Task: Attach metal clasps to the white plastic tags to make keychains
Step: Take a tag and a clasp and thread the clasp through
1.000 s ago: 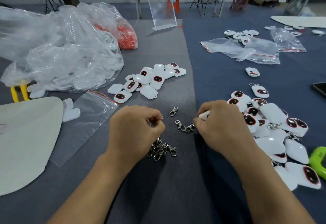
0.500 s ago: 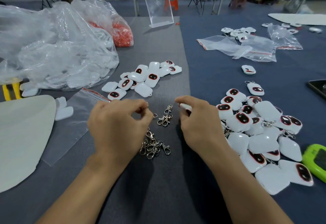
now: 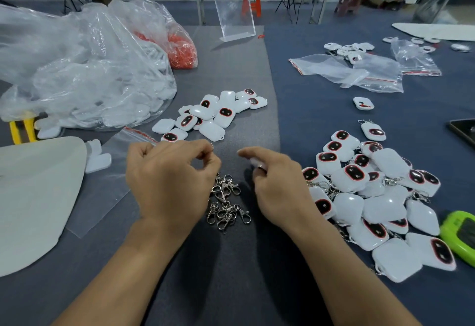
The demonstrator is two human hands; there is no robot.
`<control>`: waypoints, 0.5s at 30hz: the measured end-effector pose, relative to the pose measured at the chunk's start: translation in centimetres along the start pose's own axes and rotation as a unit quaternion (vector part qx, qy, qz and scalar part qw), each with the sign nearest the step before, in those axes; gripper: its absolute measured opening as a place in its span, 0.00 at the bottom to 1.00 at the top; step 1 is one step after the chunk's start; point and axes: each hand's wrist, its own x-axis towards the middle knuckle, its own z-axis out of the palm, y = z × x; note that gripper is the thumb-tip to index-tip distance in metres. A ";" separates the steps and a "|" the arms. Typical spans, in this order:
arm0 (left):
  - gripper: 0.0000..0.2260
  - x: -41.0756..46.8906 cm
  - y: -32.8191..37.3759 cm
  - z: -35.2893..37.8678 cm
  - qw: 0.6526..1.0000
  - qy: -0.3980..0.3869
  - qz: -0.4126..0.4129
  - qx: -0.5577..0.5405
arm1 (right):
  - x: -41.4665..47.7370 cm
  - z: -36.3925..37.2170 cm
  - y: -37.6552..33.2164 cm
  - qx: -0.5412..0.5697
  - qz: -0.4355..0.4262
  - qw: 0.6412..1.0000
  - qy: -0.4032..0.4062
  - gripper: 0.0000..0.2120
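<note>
"While both hands hang over the grey-matted table, what has the right hand got?"

"One white rounded plastic tag, tucked under its curled fingers, just peeking out."

"And the left hand?"

"Fingers curled, thumb against forefinger. Whether it pinches anything, I can't tell. They're apart, with the heap of silver metal swivel clasps on the table between them."

"More tags?"

"A loose white pile beyond the hands, and a bigger pile with clasps among it, just beside the right hand."
</note>
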 end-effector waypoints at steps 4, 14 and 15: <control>0.05 -0.1 0.0 0.0 1.000 -0.017 0.012 -0.017 | -0.6 0.7 -1.0 0.073 -0.041 0.992 -0.090 0.24; 0.02 -0.7 2.4 1.8 0.930 -0.328 0.136 -0.093 | 0.6 -3.1 2.0 0.067 0.028 0.992 0.105 0.08; 0.02 -0.7 2.3 1.8 0.930 -0.330 0.127 -0.103 | 0.4 -2.9 2.0 0.073 0.023 0.993 0.094 0.07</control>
